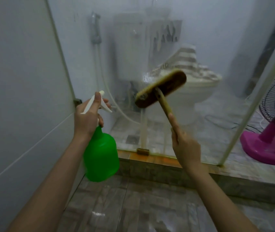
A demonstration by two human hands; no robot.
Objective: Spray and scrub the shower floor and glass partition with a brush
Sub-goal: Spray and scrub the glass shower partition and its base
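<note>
Gripping the neck of the green spray bottle [101, 158], the left hand [89, 118] has its fingers curled round the white trigger head. The nozzle points toward the glass partition [200, 47], a hold that looks ready for another squirt without a change of grip. The right hand [186, 144] is wrapped round the lower end of the brush [161, 88] handle with a finger laid along the shaft, probably to steer and press. The brush head is raised and tilted in front of the fogged lower glass. It is motion-blurred, so I cannot tell whether the bristles actually touch the pane.

Both forearms reach forward side by side, bottle to the left of the brush and apart from it, so each tool seems free to work alone.

Room is tight on the left, where the white wall [16, 81] meets the glass at a pale seal strip. To the right the pane ends at a slanted frame post [254, 101], a likely limit for wide strokes. Below, the glass sits on a raised tiled curb [167, 171], with a small metal clip [142, 151] at its foot that bristles could catch. The wet shower floor [133, 206] lies open underfoot. Beyond the glass stand a toilet [195, 91] and, past the post, a pink fan [271, 134].
</note>
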